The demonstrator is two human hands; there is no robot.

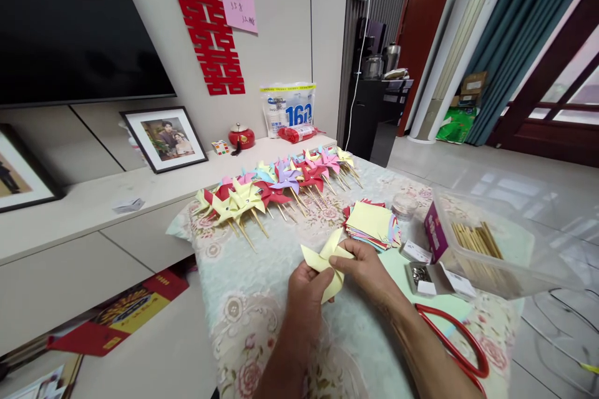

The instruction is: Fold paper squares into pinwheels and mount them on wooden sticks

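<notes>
Between both hands, above the flowered tablecloth, is a pale yellow paper pinwheel (333, 290) with its blades folded toward the middle. My left hand (306, 287) grips its lower left side, thumb pressed on the paper near the centre. My right hand (358, 259) pinches the right blade, its thumb also at the centre. No stick shows on this pinwheel. Beyond my right hand lies a stack of coloured paper squares (369, 221), yellow on top. An open small box of metal fasteners (420, 274) sits right of my right wrist.
Finished pinwheels on sticks (285, 177) lie in rows at the table's back. A clear plastic bin (505, 274) with wooden sticks (477, 240) stands at right. Red-handled scissors (461, 340) lie beside my right forearm. Behind, a cabinet top holds a framed photo (163, 137).
</notes>
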